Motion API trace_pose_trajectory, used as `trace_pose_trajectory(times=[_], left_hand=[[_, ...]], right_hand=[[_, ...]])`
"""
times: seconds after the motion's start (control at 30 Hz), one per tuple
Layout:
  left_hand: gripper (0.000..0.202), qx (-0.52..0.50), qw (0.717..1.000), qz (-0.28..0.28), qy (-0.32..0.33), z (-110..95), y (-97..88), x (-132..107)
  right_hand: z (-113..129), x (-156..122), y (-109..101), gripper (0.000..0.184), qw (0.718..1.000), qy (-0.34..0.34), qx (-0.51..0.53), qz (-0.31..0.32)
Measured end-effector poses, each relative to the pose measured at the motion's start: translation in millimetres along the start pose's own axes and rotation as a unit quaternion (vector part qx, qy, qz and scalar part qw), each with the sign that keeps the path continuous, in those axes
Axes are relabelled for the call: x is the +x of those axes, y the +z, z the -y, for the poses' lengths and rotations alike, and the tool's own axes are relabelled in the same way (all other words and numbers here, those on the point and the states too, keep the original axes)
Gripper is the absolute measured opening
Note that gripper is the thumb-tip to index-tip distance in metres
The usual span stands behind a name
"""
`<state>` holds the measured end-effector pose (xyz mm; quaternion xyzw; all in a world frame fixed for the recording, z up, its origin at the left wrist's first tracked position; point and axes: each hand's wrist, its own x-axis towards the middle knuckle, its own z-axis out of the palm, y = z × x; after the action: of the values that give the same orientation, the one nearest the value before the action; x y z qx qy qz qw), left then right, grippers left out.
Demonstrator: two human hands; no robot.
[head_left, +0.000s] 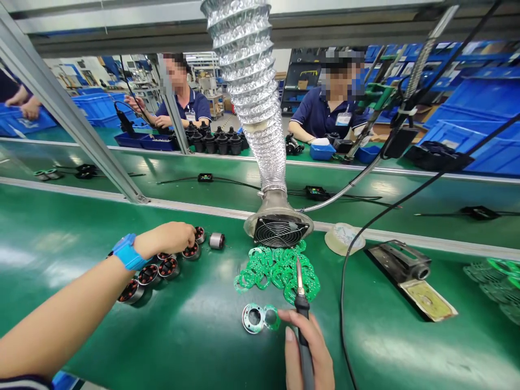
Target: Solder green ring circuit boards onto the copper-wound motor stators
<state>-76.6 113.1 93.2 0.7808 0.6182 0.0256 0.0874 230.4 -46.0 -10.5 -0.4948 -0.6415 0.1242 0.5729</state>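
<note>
Wide bright-blue wristband round left wrist, squarish outline, uneven edges, shade shifting from light to deeper blue; left forearm bare from wristband down to dark navy cloth sleeve with pale stripe along hem, only sleeve edge visible, lower left corner; left hand bare; right hand bare, short smooth thumbnail showing

- A single head view looks from the wearer's place, forward and down over the bench, taking in both hands.
- The right hand is close to the lens, cut by the lower edge.
- The left hand lies farther out, seen from above and behind, along its forearm.
- Beyond the hands, the view reaches past the fan to people in the background.
- Above the hands, a beam crosses the top.
</note>
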Motion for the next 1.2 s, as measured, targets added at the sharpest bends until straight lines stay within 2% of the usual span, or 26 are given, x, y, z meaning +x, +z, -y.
trace_pose_trajectory(times=[0.07, 0.1, 0.2, 0.23, 0.33, 0.4, 0.53, 0.7, 0.8, 0.87, 0.9, 0.97, 1.07, 1.13, 1.2], left_hand=[[0.017, 0.023, 0.999, 0.041, 0.025, -8, -5.4, 2], [0.025, 0.033, 0.997, 0.062, 0.042, -15, -5.8, 4], [0.055, 0.049, 0.989, 0.107, 0.086, -39, 5.2, 11], [0.059, 0.052, 0.985, 0.133, 0.1, -47, 11.5, 12], [0.047, 0.057, 0.968, 0.205, 0.135, -62, 28.0, 9], [0.036, 0.057, 0.962, 0.222, 0.147, -61, 31.7, 5], [0.036, 0.05, 0.971, 0.184, 0.141, -42, 26.8, -6], [0.032, 0.074, 0.992, 0.06, 0.083, -14, 29.8, -20], [0.034, 0.067, 0.996, -0.005, 0.058, -15, 37.7, -36], [0.033, 0.01, 0.997, -0.025, 0.07, -28, 44.3, -51], [0.031, -0.051, 0.994, -0.024, 0.089, -37, 48.1, -59], [0.029, -0.177, 0.974, 0.044, 0.138, -59, 57.0, -74], [0.023, -0.231, 0.945, 0.143, 0.182, -89, 72.0, -88], [0.011, -0.247, 0.94, 0.155, 0.175, -101, 80.9, -91], [0.013, -0.297, 0.933, 0.141, 0.146, -107, 87.4, -89]], right_hand=[[-3, 2, -3, 0.019, 0.999, -0.028, -0.004, 0.017], [-3, 3, -4, 0.021, 0.999, -0.039, -0.005, 0.026], [-3, 7, -6, 0.024, 0.998, -0.058, -0.008, 0.037], [-3, 8, -6, 0.025, 0.998, -0.06, -0.007, 0.036], [-2, 10, -6, 0.026, 0.998, -0.061, -0.004, 0.031], [0, 11, -6, 0.027, 0.998, -0.06, 0.0, 0.023], [3, 11, -8, 0.028, 0.998, -0.055, 0.017, 0.013], [7, 6, -9, 0.03, 0.997, -0.053, 0.051, 0.038], [9, 3, -5, 0.04, 0.993, -0.058, 0.046, 0.092], [10, 2, -1, 0.044, 0.989, -0.065, 0.03, 0.13], [9, 2, 2, 0.044, 0.986, -0.069, 0.018, 0.149], [8, 3, 8, 0.047, 0.977, -0.074, -0.009, 0.201], [4, 3, 14, 0.059, 0.96, -0.078, -0.032, 0.266], [2, 2, 17, 0.059, 0.954, -0.07, -0.04, 0.288], [2, 1, 20, 0.052, 0.954, -0.059, -0.057, 0.288]])
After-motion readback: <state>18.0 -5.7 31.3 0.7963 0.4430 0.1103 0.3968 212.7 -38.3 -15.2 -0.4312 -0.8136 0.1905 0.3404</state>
